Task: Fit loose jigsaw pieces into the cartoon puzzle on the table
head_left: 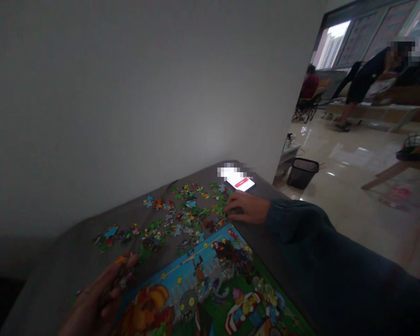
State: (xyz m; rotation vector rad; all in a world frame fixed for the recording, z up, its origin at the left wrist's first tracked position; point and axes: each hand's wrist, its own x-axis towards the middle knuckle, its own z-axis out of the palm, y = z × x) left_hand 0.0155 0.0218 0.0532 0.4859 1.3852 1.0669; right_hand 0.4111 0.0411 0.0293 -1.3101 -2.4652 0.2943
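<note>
My left hand [103, 294], dim and slightly blurred at the lower left, is closed around a few jigsaw puzzle pieces; an orange piece [120, 259] shows at its fingertips. My right hand [248, 207] rests palm down at the right edge of the loose puzzle pieces [187, 215]. Its fingers are bent and apart, with their tips by the pieces; nothing shows held in them. Between and below the hands lies a colourful cartoon puzzle picture [217, 280] with a zombie, a pumpkin and a fence. Its lower edge runs out of view.
A lit phone [241, 180] lies at the table's far corner, just beyond my right hand. The grey-covered table [73, 252] meets a pale wall [143, 93]. On the floor to the right stands a black waste bin [303, 173]. Farther off, a person [367, 77] bends over a bench; another sits.
</note>
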